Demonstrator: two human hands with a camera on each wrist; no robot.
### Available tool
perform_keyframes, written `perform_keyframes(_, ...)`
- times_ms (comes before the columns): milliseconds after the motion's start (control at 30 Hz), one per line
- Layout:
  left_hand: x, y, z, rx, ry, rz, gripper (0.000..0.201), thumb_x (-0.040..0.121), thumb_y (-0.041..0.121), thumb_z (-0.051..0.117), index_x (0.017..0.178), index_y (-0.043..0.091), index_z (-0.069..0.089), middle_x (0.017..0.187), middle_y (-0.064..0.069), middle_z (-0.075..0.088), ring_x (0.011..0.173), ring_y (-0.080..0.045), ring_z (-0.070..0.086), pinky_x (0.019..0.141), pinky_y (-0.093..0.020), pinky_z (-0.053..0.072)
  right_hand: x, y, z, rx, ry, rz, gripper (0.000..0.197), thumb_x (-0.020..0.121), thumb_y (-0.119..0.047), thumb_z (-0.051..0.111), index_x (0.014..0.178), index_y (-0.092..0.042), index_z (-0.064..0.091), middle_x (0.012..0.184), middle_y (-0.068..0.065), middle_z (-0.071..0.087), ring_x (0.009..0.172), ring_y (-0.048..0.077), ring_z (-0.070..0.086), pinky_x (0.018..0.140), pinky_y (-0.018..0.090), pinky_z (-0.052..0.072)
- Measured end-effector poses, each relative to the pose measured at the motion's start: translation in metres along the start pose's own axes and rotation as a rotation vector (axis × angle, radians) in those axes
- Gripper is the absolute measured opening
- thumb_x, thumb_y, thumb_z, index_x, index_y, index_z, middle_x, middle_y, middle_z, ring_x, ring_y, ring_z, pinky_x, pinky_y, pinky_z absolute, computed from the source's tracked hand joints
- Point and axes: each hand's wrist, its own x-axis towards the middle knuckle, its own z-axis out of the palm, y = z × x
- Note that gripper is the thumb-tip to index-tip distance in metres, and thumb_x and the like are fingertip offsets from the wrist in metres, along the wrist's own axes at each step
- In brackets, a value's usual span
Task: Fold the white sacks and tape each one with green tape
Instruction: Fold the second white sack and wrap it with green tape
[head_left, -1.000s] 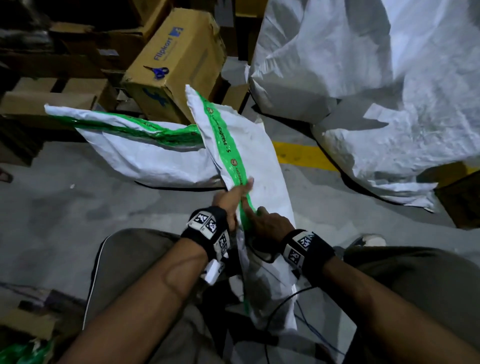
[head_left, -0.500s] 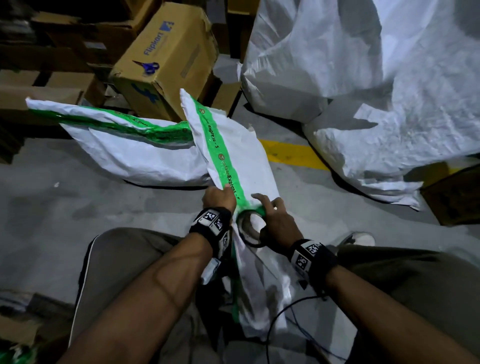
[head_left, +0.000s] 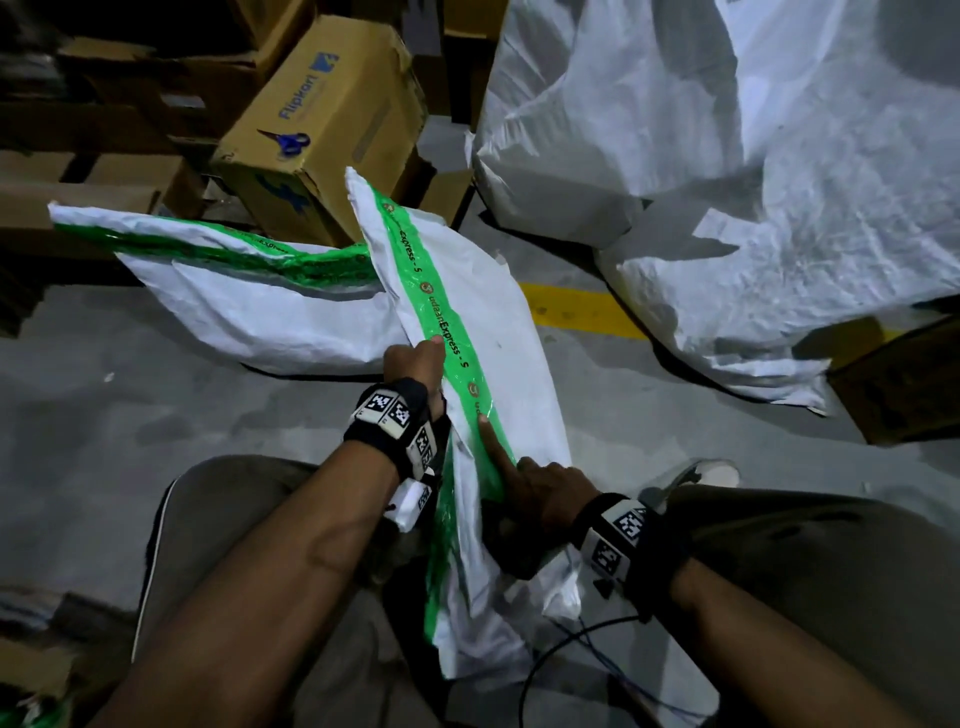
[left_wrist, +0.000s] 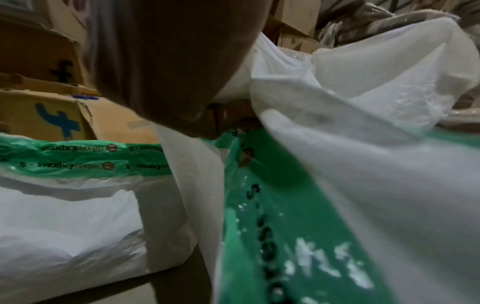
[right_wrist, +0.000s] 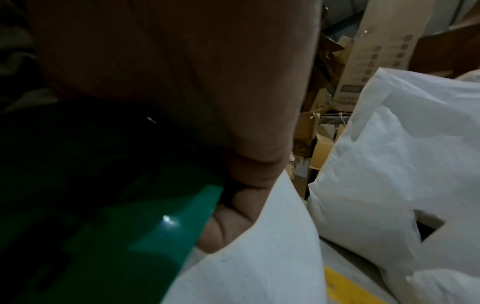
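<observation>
Filling the upper right of the head view, a heap of loose white sacks (head_left: 727, 156) waits on the floor (head_left: 130, 415), likely kept within reach for later folding. Cardboard boxes (head_left: 322, 119) stack at upper left, scissors (head_left: 285, 141) on one. A finished taped sack (head_left: 249, 306) lies left of centre, probably set aside as done. The folded sack (head_left: 493, 338) in work runs diagonally from centre down to the lap, propped there so the green tape (head_left: 441, 322) strip faces up for smoothing.

Left hand (head_left: 413, 358), forearm reaching up from lower left, fingers curled over the sack's left edge beside the tape, seemingly bracing it. Right hand (head_left: 540, 488), lower centre, index finger stretched out and pressing the tape flat; other fingers curled, whether they grip the tape roll can't be told, too dark in the wrist view.
</observation>
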Motion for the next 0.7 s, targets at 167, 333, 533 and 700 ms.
perform_keyframes(167,-0.019,-0.003,-0.007,-0.147,-0.189,-0.095,0.017,0.093,0.027,0.07,0.09,0.011,0.071,0.082,-0.01,0.074,0.062,-0.021,0.069,0.056,-0.027,0.058,0.016,-0.005,0.004,0.002,0.042,-0.034,0.09,0.098,-0.048,0.047,0.152,-0.041,-0.024,0.12,0.018,0.057,0.107,0.039,0.062,0.085,0.045,0.044)
perform_keyframes(333,-0.039,-0.038,-0.005,-0.081,-0.331,-0.183,0.031,0.091,0.023,0.072,0.117,0.005,0.068,0.097,-0.013,0.067,0.074,-0.025,0.064,0.075,-0.038,0.058,0.04,0.0,-0.001,0.078,0.019,0.005,0.077,0.101,-0.044,0.046,0.155,-0.045,-0.008,0.126,0.019,0.053,0.114,0.04,0.058,0.085,0.042,0.041)
perform_keyframes(533,-0.047,-0.081,-0.003,0.228,-0.184,-0.268,0.023,0.086,0.022,0.076,0.084,0.001,0.067,0.069,-0.007,0.063,0.055,-0.019,0.057,0.034,-0.015,0.04,0.052,0.0,0.012,0.091,-0.034,0.075,0.048,0.104,-0.042,0.037,0.149,-0.029,0.026,0.125,0.017,0.057,0.114,0.038,0.059,0.083,0.038,0.043)
perform_keyframes(700,-0.017,-0.105,0.003,0.39,-0.058,-0.142,0.058,0.058,0.045,0.072,0.095,0.001,0.074,0.079,-0.01,0.074,0.067,-0.027,0.071,0.057,-0.035,0.059,0.043,0.008,0.015,0.12,-0.008,0.096,0.055,0.104,-0.04,0.038,0.154,-0.042,0.017,0.123,0.019,0.048,0.112,0.04,0.057,0.085,0.042,0.043)
